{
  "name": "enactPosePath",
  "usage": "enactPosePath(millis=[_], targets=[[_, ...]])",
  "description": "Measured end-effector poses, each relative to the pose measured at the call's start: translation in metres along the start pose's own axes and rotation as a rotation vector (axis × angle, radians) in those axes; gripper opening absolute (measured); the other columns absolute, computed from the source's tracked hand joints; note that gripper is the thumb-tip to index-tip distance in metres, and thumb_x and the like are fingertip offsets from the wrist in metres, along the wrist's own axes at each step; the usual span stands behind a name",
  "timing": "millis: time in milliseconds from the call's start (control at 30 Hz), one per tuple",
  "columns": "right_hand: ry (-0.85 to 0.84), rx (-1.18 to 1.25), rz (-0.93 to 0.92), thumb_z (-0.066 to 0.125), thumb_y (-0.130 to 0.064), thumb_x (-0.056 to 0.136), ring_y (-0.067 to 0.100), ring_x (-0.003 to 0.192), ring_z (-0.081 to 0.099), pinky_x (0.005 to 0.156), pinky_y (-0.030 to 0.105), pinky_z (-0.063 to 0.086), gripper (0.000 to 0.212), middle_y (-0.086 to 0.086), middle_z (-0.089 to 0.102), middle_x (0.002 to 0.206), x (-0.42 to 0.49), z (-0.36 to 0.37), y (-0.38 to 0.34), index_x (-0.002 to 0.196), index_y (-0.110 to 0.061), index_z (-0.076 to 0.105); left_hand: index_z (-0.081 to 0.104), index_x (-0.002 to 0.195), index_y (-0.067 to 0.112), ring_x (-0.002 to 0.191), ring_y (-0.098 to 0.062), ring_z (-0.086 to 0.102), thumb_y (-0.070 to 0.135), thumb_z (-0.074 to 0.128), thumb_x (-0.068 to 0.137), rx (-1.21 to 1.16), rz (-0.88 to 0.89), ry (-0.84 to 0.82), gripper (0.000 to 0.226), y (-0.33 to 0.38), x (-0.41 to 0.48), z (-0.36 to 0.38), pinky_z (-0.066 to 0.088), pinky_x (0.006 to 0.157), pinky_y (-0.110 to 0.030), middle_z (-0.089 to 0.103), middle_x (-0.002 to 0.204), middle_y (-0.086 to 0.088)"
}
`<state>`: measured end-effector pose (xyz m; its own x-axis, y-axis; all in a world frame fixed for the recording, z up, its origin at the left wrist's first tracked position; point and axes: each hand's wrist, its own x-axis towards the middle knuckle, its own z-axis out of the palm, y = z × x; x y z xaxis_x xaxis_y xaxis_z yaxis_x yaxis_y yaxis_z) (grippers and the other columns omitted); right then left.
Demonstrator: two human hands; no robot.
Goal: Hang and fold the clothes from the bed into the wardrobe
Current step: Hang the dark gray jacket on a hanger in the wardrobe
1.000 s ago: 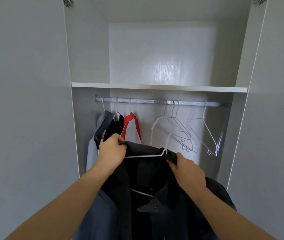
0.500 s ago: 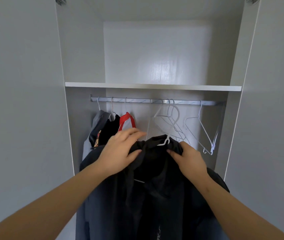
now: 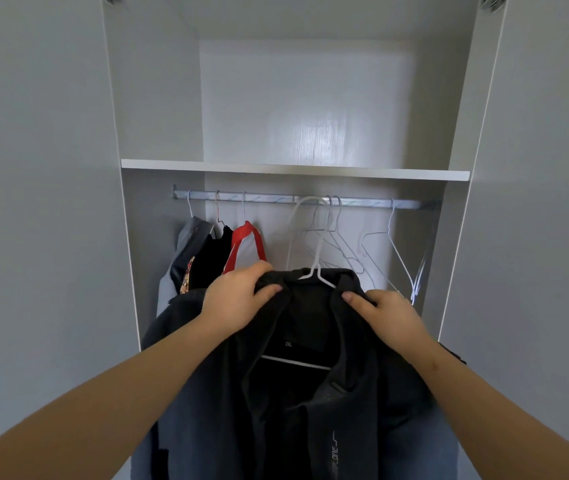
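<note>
A dark jacket (image 3: 296, 403) sits on a white wire hanger (image 3: 314, 271), raised in front of the open wardrobe. My left hand (image 3: 238, 299) grips the jacket's left shoulder at the collar. My right hand (image 3: 388, 315) grips its right shoulder. The hanger's hook reaches up to the metal rail (image 3: 269, 197), just left of the empty hangers; whether it rests on the rail I cannot tell. The jacket's lower part runs out of the frame.
Three garments hang at the rail's left: grey (image 3: 182, 251), black (image 3: 212, 258), and red-and-white (image 3: 246, 244). Several empty white hangers (image 3: 355, 247) hang centre and right. A white shelf (image 3: 293, 169) lies above the rail. Open doors (image 3: 40, 202) flank both sides.
Both hands have lifted the jacket higher and towards the rail. The hanger's hook has risen from jacket level up to the rail. My left hand has closed round the collar.
</note>
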<state>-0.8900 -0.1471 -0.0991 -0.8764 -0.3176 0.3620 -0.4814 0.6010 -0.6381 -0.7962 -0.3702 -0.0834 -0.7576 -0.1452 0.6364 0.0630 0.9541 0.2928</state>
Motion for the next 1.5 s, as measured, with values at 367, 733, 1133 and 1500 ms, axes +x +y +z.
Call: enactPosePath(millis=[367, 733, 1133, 1500], targets=[[-0.230, 0.420, 0.492, 0.069, -0.037, 0.082, 0.024, 0.074, 0.062, 0.057, 0.026, 0.048, 0.040, 0.014, 0.065, 0.084, -0.007, 0.002, 0.018, 0.088, 0.002, 0.063, 0.058, 0.111, 0.018, 0.090, -0.010, 0.052, 0.018, 0.051, 0.094, -0.300, -0.312, -0.102, 0.018, -0.025, -0.005, 0.019, 0.042, 0.073, -0.018, 0.058, 0.106, 0.001], [-0.350, 0.635, 0.609, 0.058, -0.036, 0.090, 0.023, 0.077, 0.061, 0.060, 0.028, 0.045, 0.029, 0.009, 0.066, 0.083, -0.002, 0.028, 0.005, 0.083, -0.009, 0.065, 0.059, 0.094, 0.015, 0.069, -0.010, 0.059, 0.008, 0.051, 0.093, -0.532, -0.570, -0.092, 0.011, -0.035, 0.005, 0.040, 0.047, 0.064, -0.024, 0.061, 0.094, -0.003], [-0.346, 0.839, 0.621, 0.042, -0.023, 0.099, 0.027, 0.084, 0.058, 0.064, 0.029, 0.046, 0.032, 0.017, 0.063, 0.100, 0.051, 0.119, -0.050, 0.112, 0.001, 0.060, 0.061, 0.083, 0.019, 0.070, -0.017, 0.060, 0.005, 0.051, 0.090, -0.585, -0.705, 0.075, 0.018, -0.093, 0.036, 0.063, 0.049, 0.061, -0.026, 0.063, 0.081, -0.003], [-0.177, 0.604, 0.613, 0.043, -0.020, 0.099, 0.014, 0.058, 0.041, 0.047, 0.020, 0.030, 0.030, 0.007, 0.044, 0.066, 0.189, 0.181, -0.080, 0.072, -0.008, 0.046, 0.063, 0.091, 0.023, 0.085, -0.013, 0.059, 0.011, 0.049, 0.089, -0.488, -0.579, -0.014, 0.018, -0.186, 0.142, 0.092, 0.046, 0.068, -0.022, 0.065, 0.093, 0.002]])
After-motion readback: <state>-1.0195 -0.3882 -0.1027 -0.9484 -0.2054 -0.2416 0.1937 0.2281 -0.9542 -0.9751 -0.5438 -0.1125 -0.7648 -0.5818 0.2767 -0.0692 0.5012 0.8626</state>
